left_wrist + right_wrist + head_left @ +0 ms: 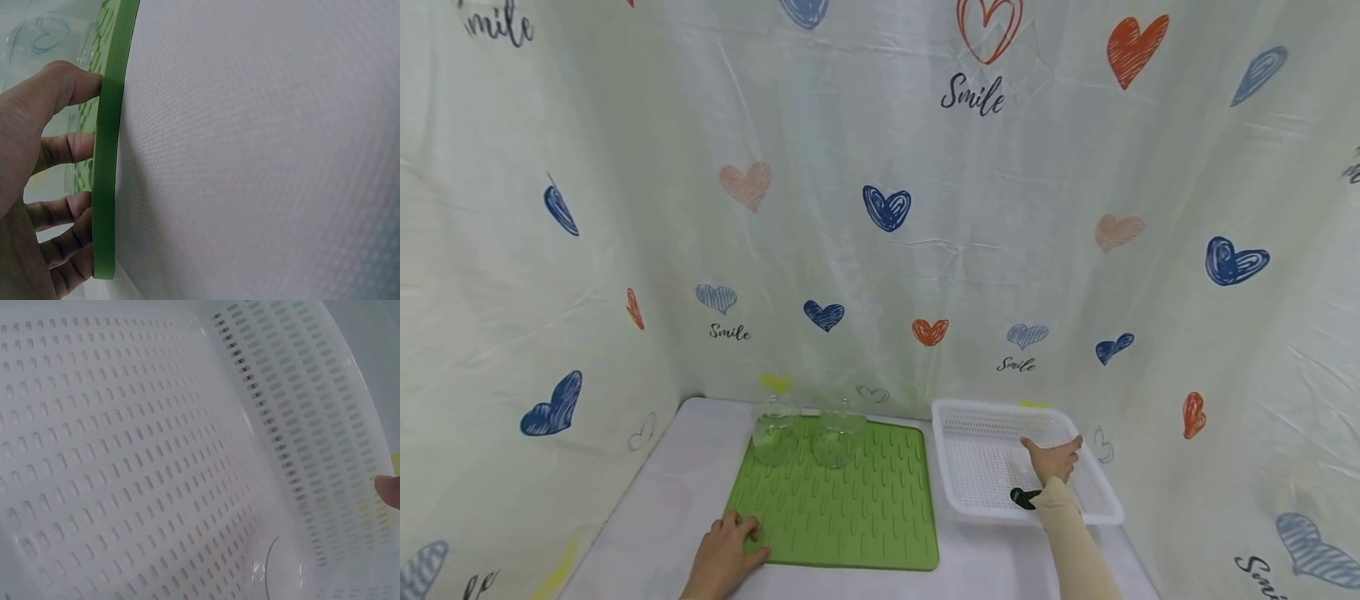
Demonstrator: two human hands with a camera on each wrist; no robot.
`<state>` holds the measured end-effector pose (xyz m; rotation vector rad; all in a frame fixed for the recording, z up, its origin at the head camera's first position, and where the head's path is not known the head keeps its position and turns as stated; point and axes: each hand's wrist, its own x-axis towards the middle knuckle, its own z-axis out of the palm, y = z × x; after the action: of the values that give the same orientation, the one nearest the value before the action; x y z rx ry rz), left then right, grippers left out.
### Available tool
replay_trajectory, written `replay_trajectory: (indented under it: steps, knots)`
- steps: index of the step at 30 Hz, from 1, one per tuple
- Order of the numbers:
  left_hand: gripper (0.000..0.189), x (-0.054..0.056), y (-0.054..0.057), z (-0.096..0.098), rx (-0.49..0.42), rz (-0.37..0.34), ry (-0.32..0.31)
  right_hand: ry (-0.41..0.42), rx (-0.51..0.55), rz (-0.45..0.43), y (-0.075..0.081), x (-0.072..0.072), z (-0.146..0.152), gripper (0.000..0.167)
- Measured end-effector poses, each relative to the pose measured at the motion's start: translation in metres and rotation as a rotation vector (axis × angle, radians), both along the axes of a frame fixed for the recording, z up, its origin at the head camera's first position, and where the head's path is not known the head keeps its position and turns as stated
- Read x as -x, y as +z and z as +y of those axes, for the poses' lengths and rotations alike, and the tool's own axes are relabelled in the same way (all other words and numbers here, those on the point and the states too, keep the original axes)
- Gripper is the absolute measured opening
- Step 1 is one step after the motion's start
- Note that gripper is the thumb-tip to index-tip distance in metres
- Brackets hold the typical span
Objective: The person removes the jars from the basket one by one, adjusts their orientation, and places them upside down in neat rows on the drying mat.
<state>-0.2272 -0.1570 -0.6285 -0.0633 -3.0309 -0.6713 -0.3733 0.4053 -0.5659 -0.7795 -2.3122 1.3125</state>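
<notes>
My left hand [724,550] rests its fingertips on the near left corner of a green ridged drying mat [865,508]. In the left wrist view, the thumb and fingers [75,87] touch the mat's top along its edge. Two clear glasses [775,442] stand side by side at the far left of the mat. Over the right part of a white perforated basket [970,467], my right hand [1054,460] is spread, thumb and fingers apart. A clear rounded object [284,569] lies low in the basket in the right wrist view; its full shape is cut off.
A small black and green item [1022,498] shows beside the right sleeve [1071,533]. The white-covered table [655,500] runs back to a hanging curtain [820,250] printed with hearts, which also closes in both sides. The basket stands just right of the mat.
</notes>
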Motion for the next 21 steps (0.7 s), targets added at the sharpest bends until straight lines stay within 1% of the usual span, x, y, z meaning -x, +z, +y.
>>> replay_trajectory:
  steps: [4,7,11,14,18,21]
  knots:
    - [0.033,0.0008,-0.0001,0.0008,0.002,-0.014,0.005,-0.018,0.028,0.013,0.001,-0.001,-0.0022,0.118]
    - [0.033,0.0018,-0.0002,0.0011,0.004,-0.026,0.006,-0.025,0.025,0.01,0.0007,-0.0009,-0.0032,0.116]
    - [0.033,0.0027,-0.0003,0.001,0.004,-0.029,0.002,-0.017,0.005,-0.013,0.0018,-0.0024,-0.0039,0.11]
    - [0.034,0.0026,0.0001,0.0006,0.006,-0.021,-0.003,0.002,0.01,-0.016,0.0039,-0.0042,-0.0048,0.109]
    - [0.034,0.0021,0.0,-0.0004,0.011,-0.012,-0.007,0.024,0.028,0.011,0.0062,-0.0066,-0.0057,0.113]
    - [0.034,0.0014,-0.0006,-0.0011,0.014,-0.003,-0.012,0.04,0.022,0.03,0.0068,-0.008,-0.0051,0.117]
